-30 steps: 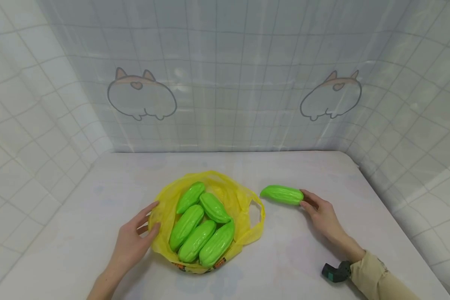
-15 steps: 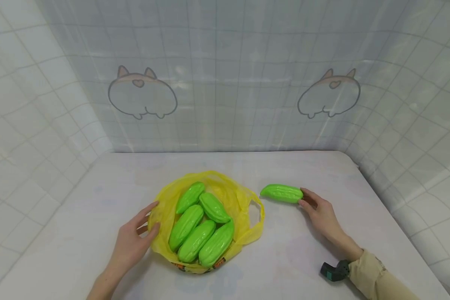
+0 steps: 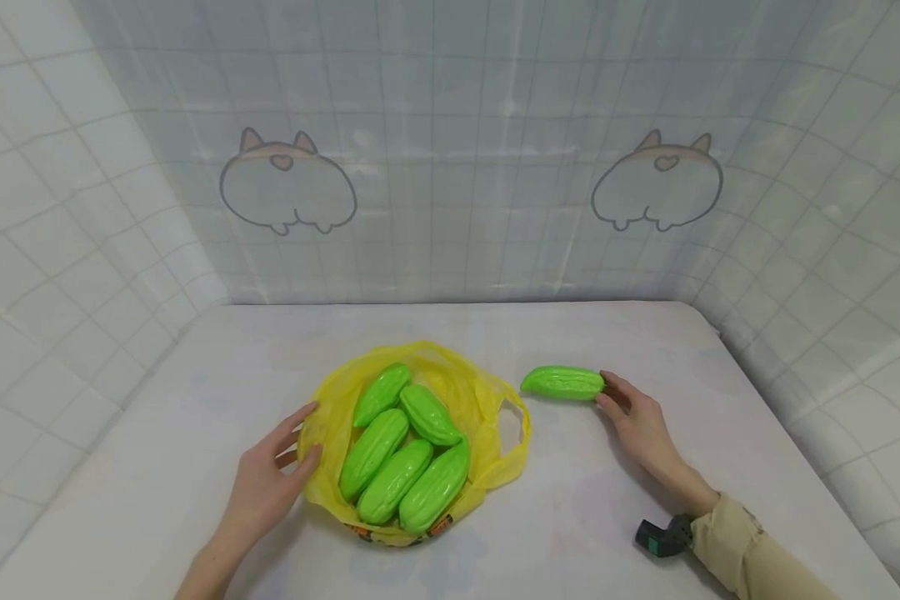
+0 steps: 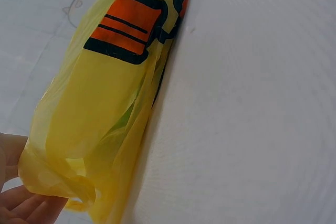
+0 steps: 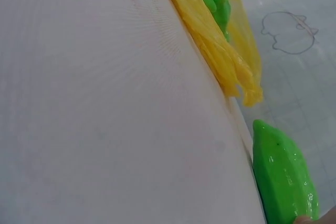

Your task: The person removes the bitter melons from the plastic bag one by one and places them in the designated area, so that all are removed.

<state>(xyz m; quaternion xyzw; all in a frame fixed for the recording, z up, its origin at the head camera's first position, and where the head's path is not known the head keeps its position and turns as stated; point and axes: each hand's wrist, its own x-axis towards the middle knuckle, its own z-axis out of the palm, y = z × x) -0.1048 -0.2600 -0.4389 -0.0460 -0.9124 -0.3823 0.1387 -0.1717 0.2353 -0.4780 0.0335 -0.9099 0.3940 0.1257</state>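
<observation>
A yellow plastic bag (image 3: 487, 454) stands with its mouth wide on the white table, left of the middle in the head view. Several glossy green bitter melons (image 3: 393, 483) lie inside it. My left hand (image 3: 262, 483) holds the bag's left rim, thumb and fingers spread along it; in the left wrist view the fingertips (image 4: 37, 208) are partly behind the thin plastic. Right of the bag, one more bitter melon (image 3: 562, 382) lies on the table. My right hand (image 3: 645, 429) pinches its right end between thumb and fingers. That grip is mostly out of the right wrist view.
The bag's handle loop (image 3: 513, 429) sticks out to the right, towards the single bitter melon. A white table (image 3: 555, 533) extends around everything, with tiled-pattern curtains (image 3: 465, 183) at the back and sides. A black device (image 3: 663, 536) sits at the right wrist.
The right hand has shifted slightly away from me and to the left, and the right end of the single bitter melon has swung a little backwards with it. Left hand and bag stay put.
</observation>
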